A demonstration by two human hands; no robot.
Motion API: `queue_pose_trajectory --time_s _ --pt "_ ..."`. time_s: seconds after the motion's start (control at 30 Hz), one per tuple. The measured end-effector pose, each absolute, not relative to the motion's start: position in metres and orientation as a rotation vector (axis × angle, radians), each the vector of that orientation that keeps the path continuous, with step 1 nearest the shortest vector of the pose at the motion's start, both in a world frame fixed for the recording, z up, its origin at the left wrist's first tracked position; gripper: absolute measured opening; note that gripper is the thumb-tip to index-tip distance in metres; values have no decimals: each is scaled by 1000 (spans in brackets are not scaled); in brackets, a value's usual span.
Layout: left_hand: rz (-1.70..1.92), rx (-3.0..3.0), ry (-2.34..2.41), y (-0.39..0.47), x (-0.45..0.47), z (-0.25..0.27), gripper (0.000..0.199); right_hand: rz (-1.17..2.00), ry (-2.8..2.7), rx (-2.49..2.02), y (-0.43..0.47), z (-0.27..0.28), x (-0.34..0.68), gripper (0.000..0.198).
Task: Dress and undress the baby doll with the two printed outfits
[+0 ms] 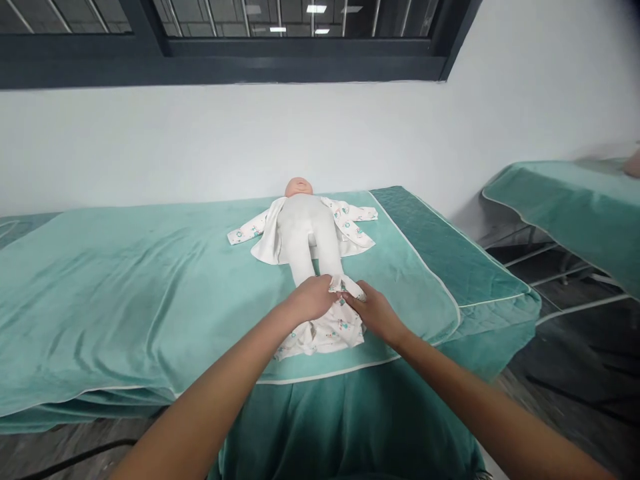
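Baby doll point(304, 219), frame center; printed pants point(336, 332) at its lower legs.
Your left hand point(314, 297) and right hand point(376, 312) pinch the pants' bunched cloth between fingers.

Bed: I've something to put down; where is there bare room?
Widest: the cloth left of the doll, between wall and left arm. Smaller: between shirt, right hand and the cloth's white edge, and the dark cover beyond it. Crowded: around the doll's legs, with trousers, left hand and right hand.
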State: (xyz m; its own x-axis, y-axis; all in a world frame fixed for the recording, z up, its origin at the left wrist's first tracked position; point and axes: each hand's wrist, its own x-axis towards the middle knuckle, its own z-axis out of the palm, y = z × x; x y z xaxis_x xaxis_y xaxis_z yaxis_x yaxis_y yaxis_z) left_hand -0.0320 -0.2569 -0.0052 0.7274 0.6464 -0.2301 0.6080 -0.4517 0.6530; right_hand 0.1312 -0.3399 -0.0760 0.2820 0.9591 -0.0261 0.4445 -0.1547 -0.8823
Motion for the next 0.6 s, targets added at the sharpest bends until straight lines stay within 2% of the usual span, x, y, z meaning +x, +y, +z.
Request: queue_pose_trajectory --time_s 0.13,0.27,0.43,0.6 --pt "81 2194 936 -256 -30 -1 27 956 -1201 -1572 -341 -79 131 41" --pt "175 1964 934 -260 -25 8 27 1110 -1026 -1284 -339 -83 134 38" --pt "310 1420 768 -262 -26 20 40 977 -890 -1155 -327 -88 131 27" --pt "208 1299 568 -247 -42 25 56 806 -856 -1158 -308 -88 128 18"
